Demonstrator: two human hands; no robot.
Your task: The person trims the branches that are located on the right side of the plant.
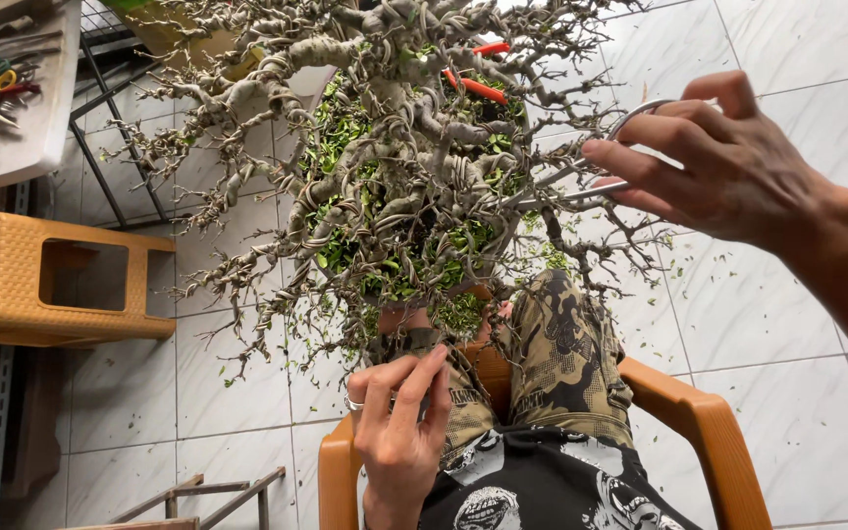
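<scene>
A wired bonsai tree (395, 167) with bare grey twisted branches and clipped green leaves in its pot fills the upper middle. My right hand (709, 167) is shut on silver scissors (581, 172), whose blades reach left into the tree's right-side twigs. My left hand (399, 422), wearing a ring, hangs with loose fingers near my left knee in camouflage trousers (552, 353), just below the tree's lowest branches, holding nothing. A red-handled tool (478, 86) lies in the pot among the leaves.
I sit in an orange plastic chair (709, 432). A woven tan stool (51, 280) stands at left. A white table (22, 98) with several hand tools is at top left. Green leaf clippings dot the white tiled floor (768, 324).
</scene>
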